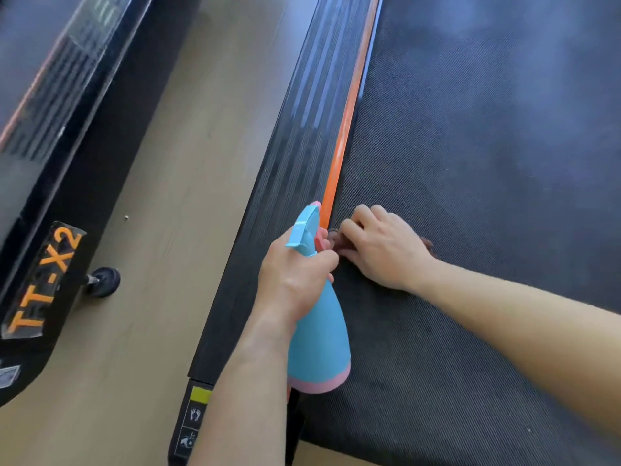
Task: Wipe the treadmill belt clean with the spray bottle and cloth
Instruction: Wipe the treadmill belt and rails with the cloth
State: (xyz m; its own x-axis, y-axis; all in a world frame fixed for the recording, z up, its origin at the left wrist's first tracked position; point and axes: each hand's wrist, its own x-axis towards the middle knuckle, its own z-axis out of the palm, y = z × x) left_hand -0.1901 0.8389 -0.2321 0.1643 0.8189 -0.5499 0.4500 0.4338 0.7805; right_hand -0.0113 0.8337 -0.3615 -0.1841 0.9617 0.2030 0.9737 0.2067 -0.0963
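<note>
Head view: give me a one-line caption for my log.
Left hand grips a blue-and-pink plastic spray bottle while right hand holds a brown cloth on the black textured treadmill belt.

The left hand [295, 267] grips the neck of the spray bottle [317, 334], bare forearm stretched up from the lower edge. The right hand [383, 252] lies knuckles-up, fingers curled over the cloth [334, 237], forearm extended from the right.

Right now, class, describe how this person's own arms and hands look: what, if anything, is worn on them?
Both arms are bare to the frame's edge: no sleeves show. The left hand and right hand wear no gloves, and no watch, bracelet or ring is visible on the wrists or fingers in view.
</note>
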